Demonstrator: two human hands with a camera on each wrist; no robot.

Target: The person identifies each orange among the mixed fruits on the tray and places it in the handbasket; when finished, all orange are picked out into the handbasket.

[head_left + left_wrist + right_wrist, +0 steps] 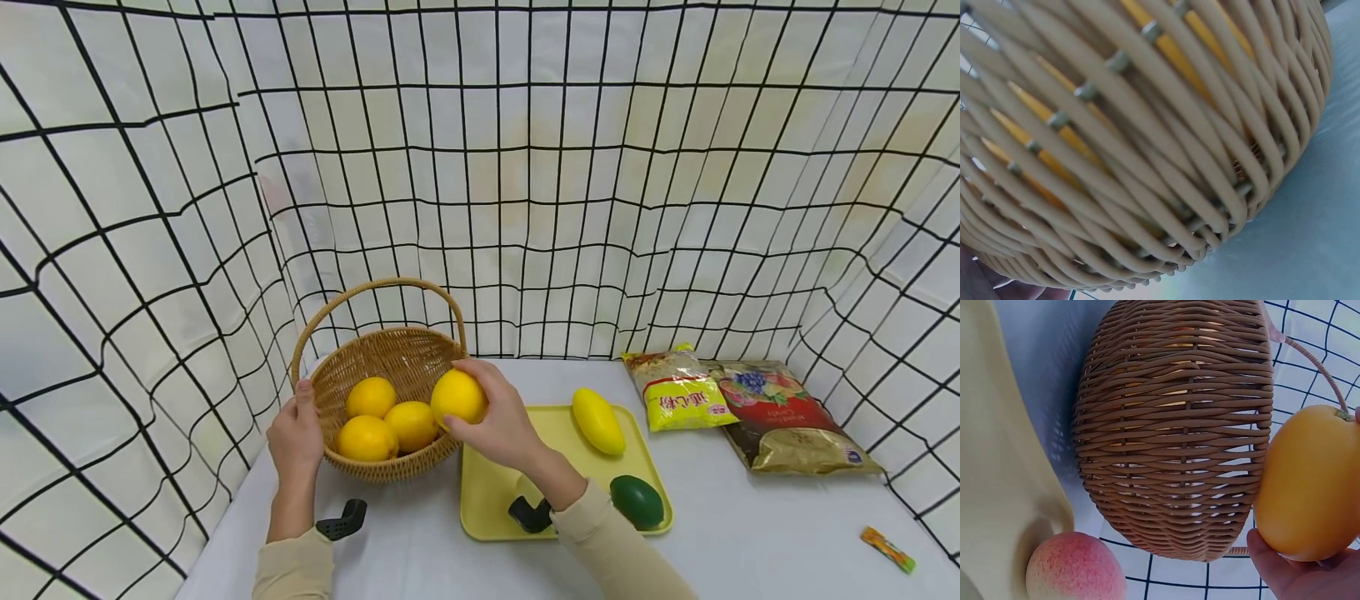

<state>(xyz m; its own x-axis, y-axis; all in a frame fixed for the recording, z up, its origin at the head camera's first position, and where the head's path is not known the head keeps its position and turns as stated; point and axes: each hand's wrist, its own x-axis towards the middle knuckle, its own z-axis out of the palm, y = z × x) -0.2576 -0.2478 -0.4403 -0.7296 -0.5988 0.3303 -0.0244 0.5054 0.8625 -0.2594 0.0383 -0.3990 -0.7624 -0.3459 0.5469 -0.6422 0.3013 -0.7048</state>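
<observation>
A wicker basket (pixel 386 471) with an arched handle stands at the left, tilted toward me, with several yellow-orange oranges (pixel 365 438) inside. My left hand (pixel 295 433) grips its left rim, thumb up near the handle's foot. At the right rim, my right hand (pixel 498 417) holds another orange (pixel 457 397) between thumb and fingers. That orange (pixel 1310 481) shows a small green stem mark in the right wrist view and appears against or very near the rim. Wicker (pixel 1147 137) fills most of the left wrist view, with only a bit of hand at its lower left corner.
Right of the basket lies a yellow tray (pixel 480 517) bearing a yellow mango (pixel 597 422) and a dark green fruit (pixel 636 502). A pink peach (pixel 1075 569) shows by the tray's edge. Two food bags (pixel 795 417) and a small orange packet (pixel 888 549) lie farther right. Black netting surrounds the table.
</observation>
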